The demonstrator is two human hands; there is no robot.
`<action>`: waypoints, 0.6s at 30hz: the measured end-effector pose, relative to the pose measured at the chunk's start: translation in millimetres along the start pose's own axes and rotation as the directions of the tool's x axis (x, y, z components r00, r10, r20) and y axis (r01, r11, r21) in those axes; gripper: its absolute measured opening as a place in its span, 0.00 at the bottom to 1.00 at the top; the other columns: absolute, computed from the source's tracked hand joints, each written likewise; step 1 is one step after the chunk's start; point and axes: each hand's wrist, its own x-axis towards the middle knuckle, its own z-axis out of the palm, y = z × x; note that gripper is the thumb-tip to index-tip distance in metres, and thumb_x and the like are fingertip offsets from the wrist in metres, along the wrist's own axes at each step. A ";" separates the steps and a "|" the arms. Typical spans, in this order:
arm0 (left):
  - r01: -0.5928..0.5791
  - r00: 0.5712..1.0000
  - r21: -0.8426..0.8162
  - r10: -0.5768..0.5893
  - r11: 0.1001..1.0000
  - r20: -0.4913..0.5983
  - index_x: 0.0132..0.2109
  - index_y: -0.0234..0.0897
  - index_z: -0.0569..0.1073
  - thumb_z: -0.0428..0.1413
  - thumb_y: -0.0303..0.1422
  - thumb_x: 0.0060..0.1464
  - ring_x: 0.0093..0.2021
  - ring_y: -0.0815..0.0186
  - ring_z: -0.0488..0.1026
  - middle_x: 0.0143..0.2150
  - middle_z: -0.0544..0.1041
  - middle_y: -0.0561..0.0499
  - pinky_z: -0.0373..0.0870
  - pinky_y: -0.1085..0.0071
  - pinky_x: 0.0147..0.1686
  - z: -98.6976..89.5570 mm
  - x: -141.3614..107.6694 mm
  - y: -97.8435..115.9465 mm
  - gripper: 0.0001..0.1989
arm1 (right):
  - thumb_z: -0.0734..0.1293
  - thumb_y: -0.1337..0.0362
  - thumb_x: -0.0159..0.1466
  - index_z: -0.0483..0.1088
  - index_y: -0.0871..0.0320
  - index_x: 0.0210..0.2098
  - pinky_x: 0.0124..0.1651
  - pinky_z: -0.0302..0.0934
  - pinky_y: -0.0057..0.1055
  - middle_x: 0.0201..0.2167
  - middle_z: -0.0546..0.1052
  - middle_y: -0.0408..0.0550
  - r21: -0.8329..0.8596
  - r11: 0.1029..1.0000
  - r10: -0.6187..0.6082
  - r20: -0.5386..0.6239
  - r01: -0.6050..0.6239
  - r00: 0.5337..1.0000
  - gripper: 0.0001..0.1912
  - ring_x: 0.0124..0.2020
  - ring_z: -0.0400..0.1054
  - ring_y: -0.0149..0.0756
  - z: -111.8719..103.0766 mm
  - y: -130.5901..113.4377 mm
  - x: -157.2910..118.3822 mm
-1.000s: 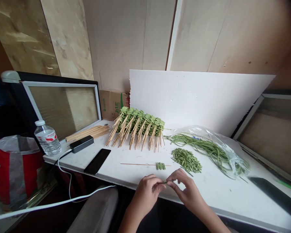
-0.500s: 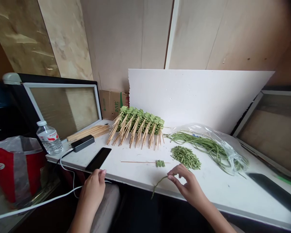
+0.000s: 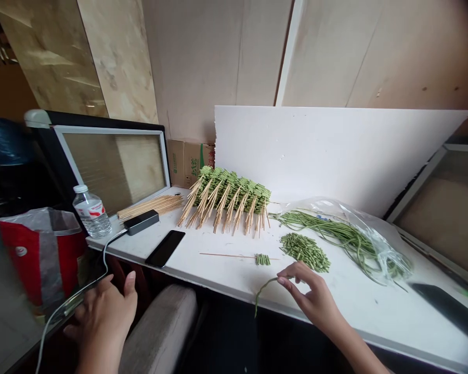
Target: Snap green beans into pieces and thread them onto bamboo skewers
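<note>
In the head view, my right hand (image 3: 310, 291) pinches one end of a long green bean (image 3: 260, 295), whose other end droops past the table's front edge. Just beyond it, a skewer (image 3: 222, 254) carrying a short row of cut bean pieces (image 3: 262, 259) lies on the table. A heap of cut bean pieces (image 3: 304, 251) is to the right of that. My left hand (image 3: 105, 311) is off the table at the lower left, fingers spread and holding nothing visible. A white cable (image 3: 58, 311) runs close beside it.
Bean skewers (image 3: 234, 189) are stacked at the back, bare sticks (image 3: 152, 206) to their left. Whole long beans (image 3: 335, 231) lie partly under a plastic bag (image 3: 382, 249). On the left are a phone (image 3: 166, 248), a black box (image 3: 141, 222) and a water bottle (image 3: 92, 213).
My left hand has moved left, away from the phone, and its fingers have spread. The white cable has shifted left too. My right hand still pinches the bean; the whole view has turned slightly.
</note>
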 end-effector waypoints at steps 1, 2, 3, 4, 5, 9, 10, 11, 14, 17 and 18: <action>0.008 1.000 0.022 -0.009 1.000 0.019 0.60 0.28 0.69 0.42 0.58 0.63 0.58 0.25 0.69 0.59 0.71 0.21 0.70 0.35 0.45 -4.7 -6.9 6.9 0.38 | 0.68 0.54 0.70 0.77 0.51 0.39 0.38 0.66 0.40 0.36 0.80 0.52 -0.003 1.000 -0.005 -0.011 0.005 1.000 0.09 0.36 0.70 0.45 0.5 0.2 0.1; -0.070 0.997 -0.006 0.070 0.998 0.019 0.60 0.29 0.70 0.42 0.56 0.64 0.59 0.29 0.70 0.58 0.73 0.24 0.71 0.38 0.47 -8.3 -15.4 17.8 0.35 | 0.68 0.54 0.70 0.77 0.51 0.39 0.38 0.66 0.40 0.36 0.80 0.52 -0.003 1.000 -0.010 -0.020 0.010 1.000 0.09 0.36 0.70 0.45 1.0 0.0 0.4; -0.183 0.983 -0.079 0.185 0.980 0.014 0.59 0.31 0.71 0.43 0.54 0.65 0.59 0.34 0.71 0.56 0.75 0.28 0.71 0.41 0.50 -10.4 -25.3 32.3 0.32 | 0.68 0.54 0.69 0.77 0.51 0.39 0.38 0.67 0.40 0.36 0.81 0.52 0.003 1.000 -0.014 -0.027 0.014 1.000 0.09 0.36 0.70 0.45 1.5 -0.6 0.6; -0.302 0.951 -0.193 0.308 0.934 0.004 0.57 0.32 0.72 0.45 0.51 0.65 0.57 0.39 0.72 0.53 0.77 0.32 0.71 0.44 0.54 -10.6 -36.6 49.6 0.29 | 0.68 0.54 0.69 0.77 0.51 0.39 0.37 0.67 0.41 0.36 0.81 0.52 0.012 1.000 -0.016 -0.031 0.016 0.999 0.10 0.36 0.70 0.46 2.1 -1.5 0.8; -0.384 0.917 -0.325 0.397 0.864 -0.026 0.54 0.34 0.74 0.46 0.50 0.66 0.56 0.43 0.74 0.51 0.78 0.35 0.70 0.47 0.57 -8.9 -48.9 68.8 0.26 | 0.68 0.54 0.69 0.78 0.51 0.39 0.37 0.67 0.41 0.36 0.81 0.52 0.025 1.000 -0.015 -0.032 0.016 0.999 0.10 0.36 0.70 0.46 2.7 -2.8 1.0; -0.420 0.673 -0.755 0.731 0.503 0.113 0.54 0.41 0.76 0.49 0.46 0.69 0.58 0.53 0.74 0.55 0.78 0.42 0.69 0.57 0.60 12.0 -99.5 143.3 0.19 | 0.69 0.53 0.69 0.79 0.51 0.39 0.39 0.68 0.40 0.35 0.80 0.51 0.096 0.995 0.023 -0.022 -0.021 1.000 0.10 0.36 0.71 0.44 5.8 -6.6 0.0; -0.363 0.590 -0.816 0.789 0.450 0.172 0.57 0.42 0.75 0.52 0.46 0.68 0.59 0.54 0.73 0.57 0.78 0.42 0.68 0.58 0.61 18.7 -110.0 157.7 0.18 | 0.69 0.53 0.69 0.79 0.51 0.39 0.40 0.68 0.40 0.35 0.80 0.51 0.116 0.993 0.039 -0.023 -0.036 0.999 0.10 0.36 0.72 0.44 6.4 -6.3 -0.7; -0.301 0.509 -0.864 0.835 0.402 0.211 0.58 0.42 0.75 0.54 0.45 0.67 0.60 0.54 0.73 0.58 0.78 0.42 0.68 0.59 0.61 25.2 -118.9 169.9 0.19 | 0.69 0.53 0.69 0.79 0.51 0.39 0.41 0.68 0.40 0.35 0.80 0.50 0.134 0.990 0.056 -0.031 -0.052 0.998 0.11 0.36 0.72 0.43 6.8 -5.4 -1.4; -0.106 0.326 -0.942 0.906 0.318 0.269 0.49 0.38 0.79 0.55 0.44 0.67 0.47 0.57 0.79 0.45 0.82 0.43 0.74 0.65 0.49 42.1 -134.8 193.8 0.16 | 0.70 0.52 0.68 0.79 0.52 0.39 0.41 0.69 0.40 0.35 0.80 0.50 0.167 0.983 0.092 -0.065 -0.080 0.994 0.11 0.36 0.72 0.43 6.4 -0.7 -2.9; 0.021 0.320 -0.947 0.895 0.320 0.310 0.41 0.34 0.79 0.53 0.44 0.68 0.29 0.66 0.75 0.32 0.79 0.48 0.71 0.72 0.33 52.7 -138.5 203.9 0.19 | 0.71 0.52 0.67 0.79 0.52 0.39 0.40 0.69 0.40 0.35 0.80 0.50 0.160 0.985 0.078 -0.085 -0.064 0.993 0.11 0.36 0.72 0.43 4.1 2.2 -2.2; 0.043 0.338 -0.943 0.884 0.329 0.324 0.42 0.33 0.79 0.53 0.45 0.68 0.26 0.69 0.72 0.31 0.77 0.50 0.68 0.73 0.29 54.7 -138.3 205.6 0.19 | 0.71 0.52 0.67 0.79 0.51 0.39 0.40 0.69 0.40 0.35 0.80 0.50 0.151 0.987 0.063 -0.086 -0.049 0.994 0.10 0.36 0.72 0.43 3.3 2.1 -1.6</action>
